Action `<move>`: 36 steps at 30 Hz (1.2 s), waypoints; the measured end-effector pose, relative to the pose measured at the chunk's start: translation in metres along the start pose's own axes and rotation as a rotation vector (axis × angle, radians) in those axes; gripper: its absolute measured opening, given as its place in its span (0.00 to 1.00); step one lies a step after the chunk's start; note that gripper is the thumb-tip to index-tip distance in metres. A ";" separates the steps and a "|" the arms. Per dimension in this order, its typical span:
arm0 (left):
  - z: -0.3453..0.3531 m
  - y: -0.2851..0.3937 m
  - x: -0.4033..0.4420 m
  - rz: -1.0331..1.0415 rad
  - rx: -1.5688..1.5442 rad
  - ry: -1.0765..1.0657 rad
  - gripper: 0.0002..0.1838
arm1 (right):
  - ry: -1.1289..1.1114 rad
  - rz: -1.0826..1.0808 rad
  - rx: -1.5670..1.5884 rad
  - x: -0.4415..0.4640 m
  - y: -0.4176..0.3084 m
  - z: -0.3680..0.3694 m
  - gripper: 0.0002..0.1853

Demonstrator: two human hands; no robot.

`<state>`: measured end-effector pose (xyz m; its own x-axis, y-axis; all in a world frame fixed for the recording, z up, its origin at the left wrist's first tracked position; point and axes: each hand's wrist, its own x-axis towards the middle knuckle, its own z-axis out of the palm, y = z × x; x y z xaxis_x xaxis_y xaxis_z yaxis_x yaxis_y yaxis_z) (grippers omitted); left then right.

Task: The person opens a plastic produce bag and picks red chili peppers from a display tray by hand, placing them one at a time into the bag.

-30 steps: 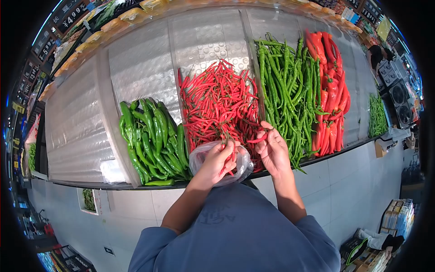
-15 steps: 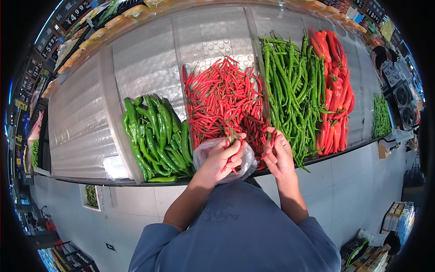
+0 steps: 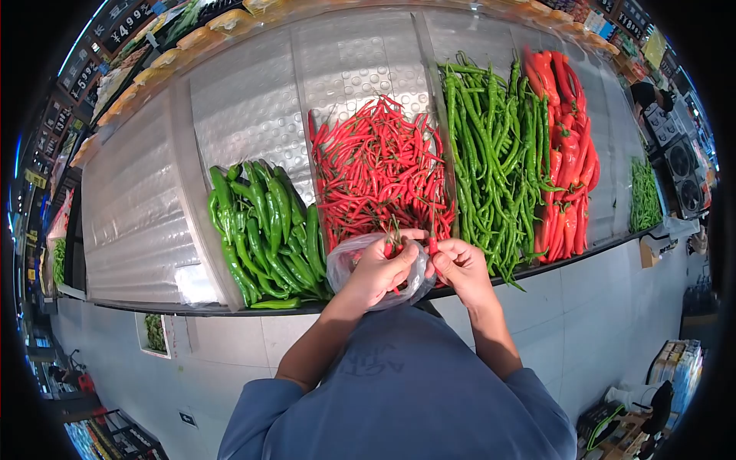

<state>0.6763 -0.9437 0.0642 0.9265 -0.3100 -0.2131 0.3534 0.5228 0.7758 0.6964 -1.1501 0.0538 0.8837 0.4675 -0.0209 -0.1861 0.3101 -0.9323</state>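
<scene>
My left hand [image 3: 381,268] is closed round several small red chilies, their stems poking up above the fingers, over a clear plastic bag [image 3: 337,264]. Just to its right, my right hand [image 3: 461,268] pinches a red chili [image 3: 432,244] upright by its body. The fingertips of both hands nearly meet; whether they touch is unclear. Beyond them lies a pile of small red chilies [image 3: 379,169]. Part of the bag is hidden behind my left hand.
Thick green peppers [image 3: 268,222] lie left of the red pile. Long green peppers [image 3: 491,153] and large red peppers [image 3: 569,161] lie to the right. Clear dividers [image 3: 184,176] separate the sections. A person [image 3: 652,96] is partly visible at the far right.
My right hand has moved left beside my left hand, bringing the red chili with it. My left hand still holds its chilies over the bag. The view has shifted slightly since the earliest frame.
</scene>
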 end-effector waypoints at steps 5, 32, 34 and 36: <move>-0.002 -0.012 0.001 0.041 0.151 0.066 0.14 | -0.001 0.011 -0.163 0.004 0.008 0.010 0.09; -0.006 -0.003 -0.005 0.243 1.001 0.338 0.16 | 0.147 -0.289 -0.920 0.019 -0.013 0.052 0.14; -0.003 -0.002 -0.004 0.287 1.030 0.316 0.15 | 0.175 -0.312 -0.947 0.018 -0.009 0.055 0.14; -0.002 -0.007 -0.005 0.338 1.066 0.334 0.14 | 0.190 -0.299 -0.950 0.018 -0.004 0.054 0.11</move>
<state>0.6697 -0.9441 0.0584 0.9967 0.0248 0.0773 -0.0584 -0.4425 0.8949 0.6900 -1.0986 0.0770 0.9073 0.3136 0.2801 0.3992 -0.4330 -0.8082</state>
